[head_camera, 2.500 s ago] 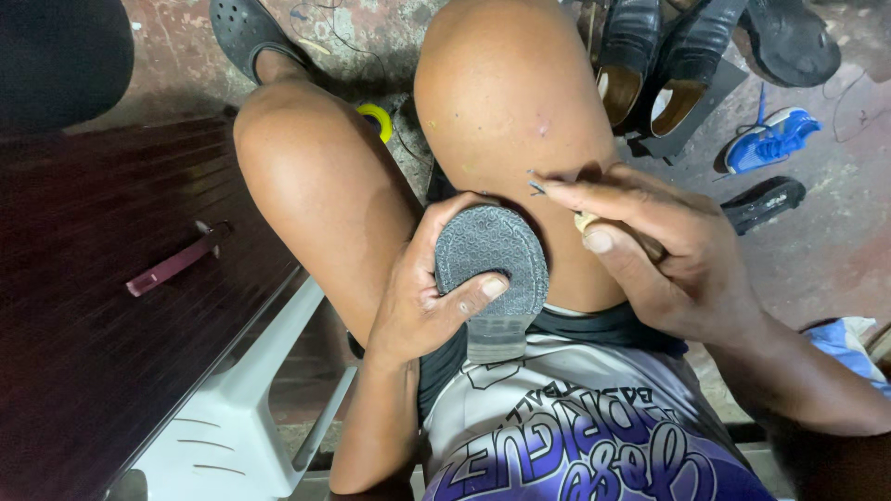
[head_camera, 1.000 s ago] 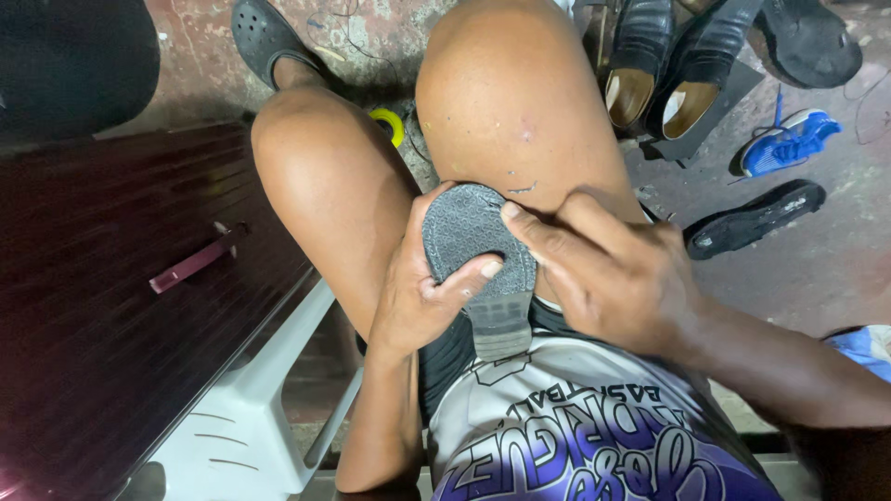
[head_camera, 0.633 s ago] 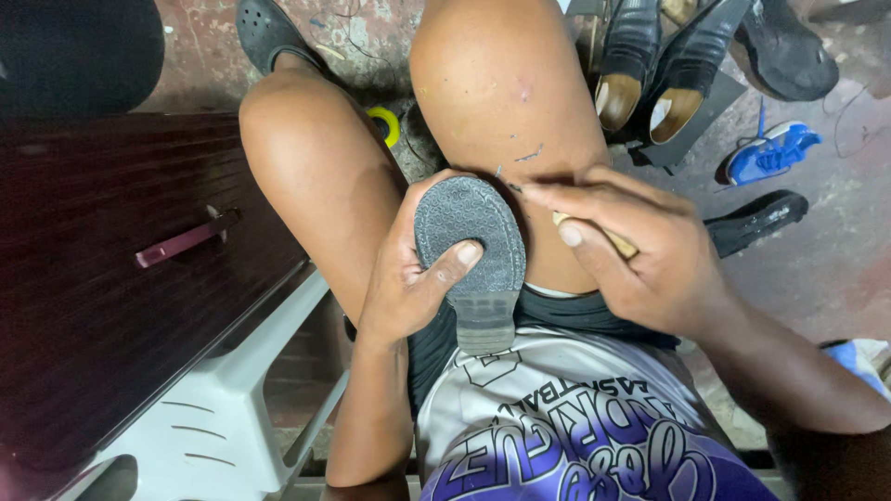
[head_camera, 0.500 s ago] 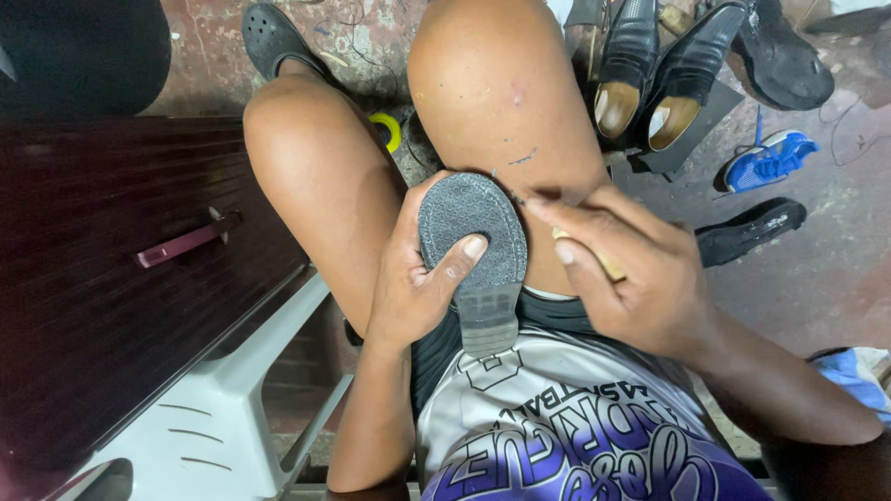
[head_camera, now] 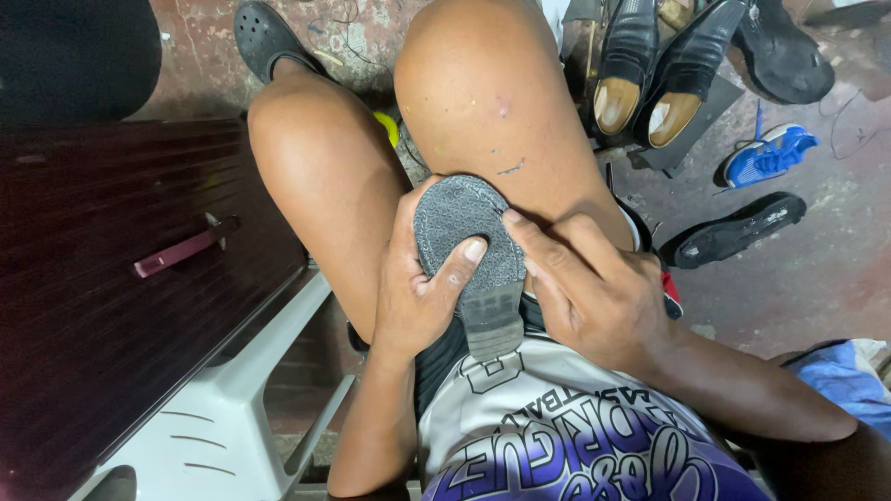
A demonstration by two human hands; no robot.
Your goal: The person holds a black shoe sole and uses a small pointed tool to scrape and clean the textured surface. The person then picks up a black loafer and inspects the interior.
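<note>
- Gripping a grey shoe sole (head_camera: 469,241) from its left edge, the left hand (head_camera: 422,288) wraps its fingers behind the piece and lays its thumb across the textured face; the thumb tip sits near the sole's middle
- Pressing against the right edge of the sole, the right hand (head_camera: 594,292) is curled with its fingers bunched at the rim; whether it pinches a tool or only the sole's edge, I cannot tell, because the fingers hide the contact
- The sole stands upright in the person's lap, its rounded end up against the right knee (head_camera: 483,93) and its narrow, paler heel part pointing down toward the printed white and purple shirt (head_camera: 557,436); it lies between the two thighs, touching the right one
- Left of the sole rises the left thigh (head_camera: 325,186); beyond that thigh, further left, sits a dark wooden top (head_camera: 102,278) with a maroon handled tool (head_camera: 181,250) lying on it
- Below and left of the sole, under the wooden top, shows a white plastic chair (head_camera: 232,408)
- Up and right of the sole, on the floor, stands a pair of black dress shoes (head_camera: 650,65); right of the sole lie a blue sneaker (head_camera: 770,153) and a black sole (head_camera: 733,232), well apart from the hands
- Above the left thigh, a dark clog (head_camera: 264,32) covers the left foot
</note>
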